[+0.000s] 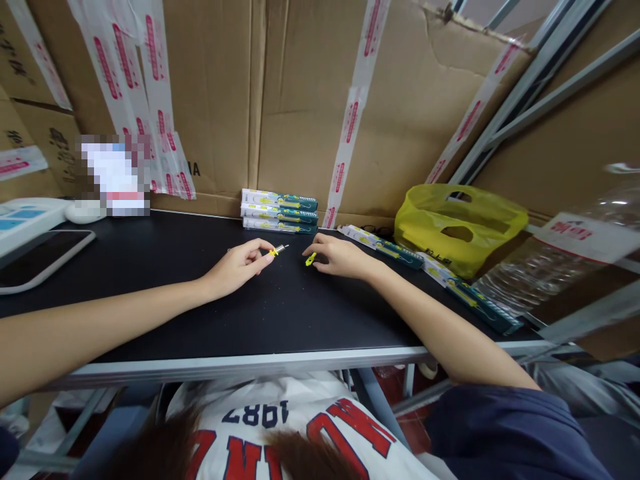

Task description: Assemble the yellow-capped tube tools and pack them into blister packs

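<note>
Between the thumb and fingers of my left hand (240, 265) is a small yellow piece with a silver metal tip (280, 249), which points to the right. My right hand (340, 255) pinches a small bright yellow plastic piece (311, 259) a short way to the right of it. The two pieces are apart, both just above the black tabletop (280, 307). Behind my hands lies a stack of slim green and white boxes (280, 212) with yellow pictures printed on them.
More slim boxes (395, 252) lie in a row at the right, beside a yellow plastic bag (460, 220) and a large clear bottle (555, 260). At the left are a phone (45, 260) and a white device (30, 217). A taped cardboard wall (295, 100) stands behind the table.
</note>
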Demonstrator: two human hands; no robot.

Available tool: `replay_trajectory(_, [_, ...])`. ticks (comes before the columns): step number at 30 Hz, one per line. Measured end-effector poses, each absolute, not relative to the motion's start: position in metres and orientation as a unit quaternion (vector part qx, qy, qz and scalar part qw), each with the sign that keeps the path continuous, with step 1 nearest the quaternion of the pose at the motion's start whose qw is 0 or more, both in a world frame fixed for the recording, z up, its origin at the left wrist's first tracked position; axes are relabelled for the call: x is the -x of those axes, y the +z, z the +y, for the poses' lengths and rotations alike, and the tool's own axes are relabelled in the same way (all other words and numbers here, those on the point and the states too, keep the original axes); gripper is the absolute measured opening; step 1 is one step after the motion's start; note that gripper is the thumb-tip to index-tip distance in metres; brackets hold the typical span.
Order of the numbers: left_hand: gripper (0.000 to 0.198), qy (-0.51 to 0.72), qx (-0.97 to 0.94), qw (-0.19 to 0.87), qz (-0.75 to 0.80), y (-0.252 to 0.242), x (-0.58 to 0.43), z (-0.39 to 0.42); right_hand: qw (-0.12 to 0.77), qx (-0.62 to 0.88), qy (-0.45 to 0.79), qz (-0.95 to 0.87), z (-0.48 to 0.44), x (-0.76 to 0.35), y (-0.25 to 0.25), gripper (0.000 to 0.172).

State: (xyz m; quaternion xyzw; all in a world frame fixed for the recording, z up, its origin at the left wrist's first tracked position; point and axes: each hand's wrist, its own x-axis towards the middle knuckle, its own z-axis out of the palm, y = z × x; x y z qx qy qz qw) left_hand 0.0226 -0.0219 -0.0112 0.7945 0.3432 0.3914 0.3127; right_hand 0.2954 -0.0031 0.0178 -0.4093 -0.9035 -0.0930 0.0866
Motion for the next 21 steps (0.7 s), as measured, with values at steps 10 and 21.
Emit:
replay_trajectory(10, [0.036,0.361,-0.832,0.226,0.356,-0.012,-0.022,-0.025,0.122,0.356,-0.147,-0.915,0.01,-0.291,0.007,0.012])
replay_trajectory(21, [0.018,0.313,-0.893,0.093,0.311,-0.006,-0.024,-0.04,0.345,0.288,0.207,-0.869,-0.028,-0.258,0.003,0.008])
